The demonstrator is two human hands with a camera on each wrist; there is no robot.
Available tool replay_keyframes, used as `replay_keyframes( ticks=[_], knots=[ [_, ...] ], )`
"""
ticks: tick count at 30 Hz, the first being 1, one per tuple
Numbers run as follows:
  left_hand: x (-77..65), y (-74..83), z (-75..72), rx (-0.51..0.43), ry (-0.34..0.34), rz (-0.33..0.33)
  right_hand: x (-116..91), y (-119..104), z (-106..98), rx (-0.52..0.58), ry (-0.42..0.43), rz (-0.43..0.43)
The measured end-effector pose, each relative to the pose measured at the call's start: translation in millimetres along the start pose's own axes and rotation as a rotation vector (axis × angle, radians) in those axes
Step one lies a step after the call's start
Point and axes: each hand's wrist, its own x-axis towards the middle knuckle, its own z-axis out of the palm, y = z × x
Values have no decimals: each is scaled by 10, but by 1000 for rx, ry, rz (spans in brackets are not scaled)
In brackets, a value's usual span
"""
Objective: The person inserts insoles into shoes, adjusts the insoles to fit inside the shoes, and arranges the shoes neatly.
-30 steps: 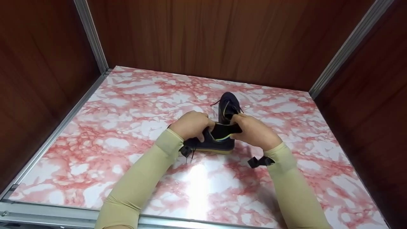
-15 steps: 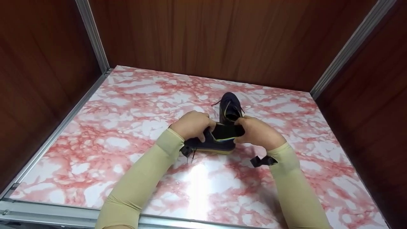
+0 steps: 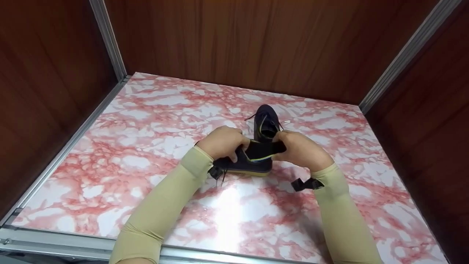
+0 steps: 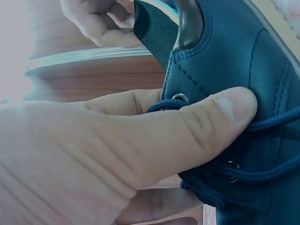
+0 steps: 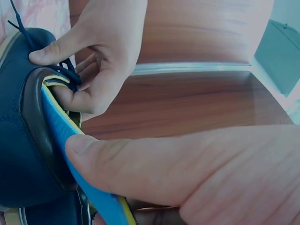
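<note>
A dark blue lace-up shoe (image 3: 253,167) with a yellowish sole lies sideways on the surface, toe to the left. My left hand (image 3: 222,142) grips it at the lacing; the left wrist view shows the thumb pressed on the upper (image 4: 229,51) beside the eyelets. Out of the shoe's opening slants an insole (image 3: 264,149), black on top. Its underside (image 5: 63,117) is blue with a yellow edge in the right wrist view. The heel end is pinched by my right hand (image 3: 302,151), thumb on the blue side. The insole's front part is hidden inside the shoe.
A second dark shoe (image 3: 264,113) stands just behind, toe pointing away, laces loose. The pink-and-white marbled tabletop (image 3: 154,110) is bounded by brown wood-look panels (image 3: 234,40) at the back and sides. A metal rail (image 3: 58,242) runs along the front edge.
My right hand has moved slightly to the right with the insole's end, and more of the insole shows outside the shoe. The left hand and the gripped shoe have stayed nearly in place.
</note>
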Motion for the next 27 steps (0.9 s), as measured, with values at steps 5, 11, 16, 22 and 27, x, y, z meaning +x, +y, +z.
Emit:
replay_keyframes(
  ticks=[5,11,16,22,27],
  knots=[
    [10,9,-6,2,-10,-11,4,-7,2,8,19,-13],
    [13,17,-10,0,-14,-21,13,-25,13,20,27,-12],
    [11,16,-5,6,-9,-19,20,-34,27,22,33,-7],
    [9,15,9,24,-5,-12,23,-44,45,4,42,-29],
    [18,21,1,23,-10,-11,28,-48,60,-9,44,-34]
  ],
)
